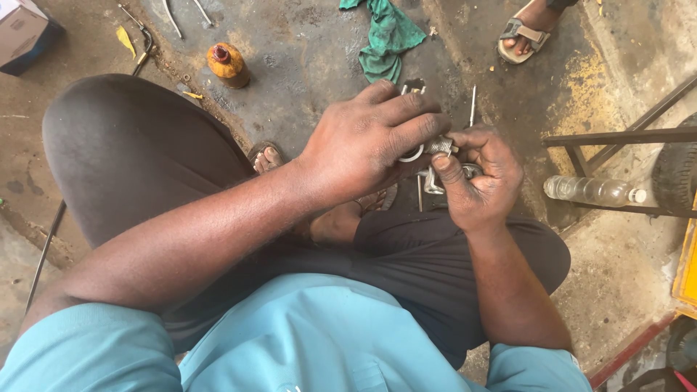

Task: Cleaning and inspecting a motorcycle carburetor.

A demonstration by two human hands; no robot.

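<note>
- On the floor's far left edge we see a cardboard box point(20, 30), then an orange bottle point(228, 64) farther right.
- Our left hand point(367, 141) curls its fingers point(406, 120) closed around a small metal fitting point(438, 147) over our lap.
- Our right hand point(479, 178) pinches the same fitting from the other side, thumb pressed on it.
- We judge a firm, steady left-hand grip helps while the right works.
- A green rag point(385, 36) lies beyond; a clear plastic bottle point(592, 191) rests at the right.
</note>
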